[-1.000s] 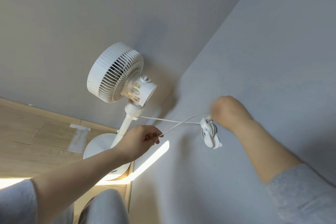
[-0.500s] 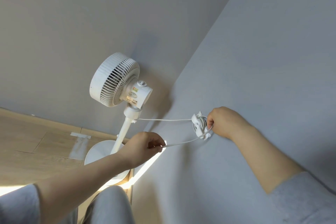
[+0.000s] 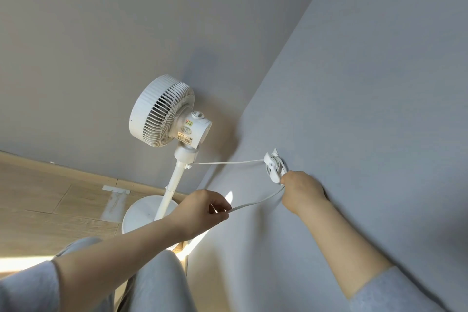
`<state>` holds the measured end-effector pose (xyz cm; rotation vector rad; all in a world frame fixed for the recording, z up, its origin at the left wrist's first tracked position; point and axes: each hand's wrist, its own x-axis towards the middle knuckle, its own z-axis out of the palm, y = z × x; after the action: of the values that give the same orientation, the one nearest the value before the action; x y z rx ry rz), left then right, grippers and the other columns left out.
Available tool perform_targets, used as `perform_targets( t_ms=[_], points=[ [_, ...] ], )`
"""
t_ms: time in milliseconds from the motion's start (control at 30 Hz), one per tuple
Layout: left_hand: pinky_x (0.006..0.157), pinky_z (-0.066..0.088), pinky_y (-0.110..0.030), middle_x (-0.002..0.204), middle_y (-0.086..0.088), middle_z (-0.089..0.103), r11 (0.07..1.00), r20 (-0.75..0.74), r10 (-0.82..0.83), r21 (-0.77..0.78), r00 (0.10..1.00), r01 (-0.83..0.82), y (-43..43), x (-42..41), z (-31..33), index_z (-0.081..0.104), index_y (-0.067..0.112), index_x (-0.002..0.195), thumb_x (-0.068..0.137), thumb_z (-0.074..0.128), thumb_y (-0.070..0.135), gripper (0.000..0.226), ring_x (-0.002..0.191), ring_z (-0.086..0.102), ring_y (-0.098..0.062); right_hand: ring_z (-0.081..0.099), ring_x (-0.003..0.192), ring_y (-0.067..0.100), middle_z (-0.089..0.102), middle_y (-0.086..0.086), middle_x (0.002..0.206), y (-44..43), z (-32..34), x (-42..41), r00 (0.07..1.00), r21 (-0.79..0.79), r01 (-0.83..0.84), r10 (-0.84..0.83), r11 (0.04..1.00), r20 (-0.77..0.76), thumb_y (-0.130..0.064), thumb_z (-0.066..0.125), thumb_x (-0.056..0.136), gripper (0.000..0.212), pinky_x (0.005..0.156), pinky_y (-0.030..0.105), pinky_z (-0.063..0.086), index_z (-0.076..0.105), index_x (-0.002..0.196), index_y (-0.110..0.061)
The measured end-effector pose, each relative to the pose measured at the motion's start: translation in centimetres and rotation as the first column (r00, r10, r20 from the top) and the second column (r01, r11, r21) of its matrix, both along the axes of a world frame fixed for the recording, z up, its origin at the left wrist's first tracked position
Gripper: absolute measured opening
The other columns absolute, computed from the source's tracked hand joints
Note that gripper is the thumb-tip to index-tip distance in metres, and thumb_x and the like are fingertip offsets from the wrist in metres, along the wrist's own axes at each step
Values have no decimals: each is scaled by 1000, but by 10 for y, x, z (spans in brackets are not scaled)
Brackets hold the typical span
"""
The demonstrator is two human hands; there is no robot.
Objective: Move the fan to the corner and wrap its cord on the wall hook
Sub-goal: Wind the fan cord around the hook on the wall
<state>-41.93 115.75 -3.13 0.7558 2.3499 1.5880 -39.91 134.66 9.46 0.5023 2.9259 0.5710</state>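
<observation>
We see the white fan (image 3: 166, 119) standing in the corner on its round base. Our left hand (image 3: 202, 210) pinches the cord (image 3: 255, 203); our right hand (image 3: 301, 191), fingers closed on cord, sits just under the wall hook (image 3: 272, 167), already wound.

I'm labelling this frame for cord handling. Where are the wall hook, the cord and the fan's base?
wall hook (image 3: 272, 168), head view, on its white body.
cord (image 3: 255, 203), head view, mid-span between the hands.
fan's base (image 3: 141, 213), head view, on the round disc's top.

Home rm – wood floor (image 3: 38, 197), fan (image 3: 164, 111)
</observation>
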Motion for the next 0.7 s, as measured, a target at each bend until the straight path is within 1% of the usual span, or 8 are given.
perform_targets(
  t_ms=[67,200,300,400,467,533,633,700],
  points=[
    [67,51,-20,72,14,63,1000,3,-4,-8,1000,4,1,2,-4,69,30,86,82,66,21,11,68,59,-7,63,105,28,65,10,116,-1,-7,4,1000,13,-11,11,1000,-9,0,46,86,35,70,26,41,59,117,-10],
    [74,54,-27,77,14,65,1000,0,-7,-29,1000,7,1,4,-13,66,37,81,81,66,22,15,76,63,-11,63,105,27,65,9,115,-3,-21,15,999,38,-46,46,998,-12,-1,45,87,26,66,27,37,57,105,-15],
    [75,54,-26,76,15,65,999,-5,-8,-38,1000,7,3,4,-16,66,37,82,81,66,21,16,77,63,-11,60,110,24,61,7,120,-5,-35,20,997,33,-64,65,997,-35,-5,45,89,27,70,30,42,54,115,-10],
    [75,54,-25,74,15,64,998,-4,-9,-56,1000,9,7,3,-18,65,38,81,82,66,21,18,77,63,-11,58,114,21,55,6,128,-4,-50,21,996,4,-71,71,997,-52,-6,44,89,38,81,32,50,45,128,-7],
    [70,51,-20,71,14,62,998,2,4,-65,1000,-4,8,3,-20,65,37,80,82,66,20,18,72,60,-8,57,115,20,54,5,129,-1,-56,19,995,-15,-81,80,997,-63,-8,45,90,40,82,31,50,43,129,-7],
    [60,44,-9,66,13,59,998,18,18,-60,1000,-17,9,3,-22,64,37,79,82,66,19,19,64,56,-1,56,116,21,52,6,131,-1,-60,16,995,-47,-77,73,996,-65,-9,46,90,41,84,30,50,42,131,-7],
    [53,42,-8,64,12,58,998,59,22,-62,998,-19,11,0,-26,65,33,80,83,64,17,16,57,54,5,56,116,22,49,7,134,-1,-67,12,995,-95,-73,67,993,-70,-8,44,90,46,86,31,50,37,136,-5],
    [48,43,-12,66,13,58,998,101,30,-65,994,-23,13,-3,-29,68,24,85,84,63,17,9,52,54,5,55,118,22,47,7,136,0,-72,8,994,-123,-84,75,989,-83,-10,44,91,49,88,31,49,34,139,-5]
  ],
)
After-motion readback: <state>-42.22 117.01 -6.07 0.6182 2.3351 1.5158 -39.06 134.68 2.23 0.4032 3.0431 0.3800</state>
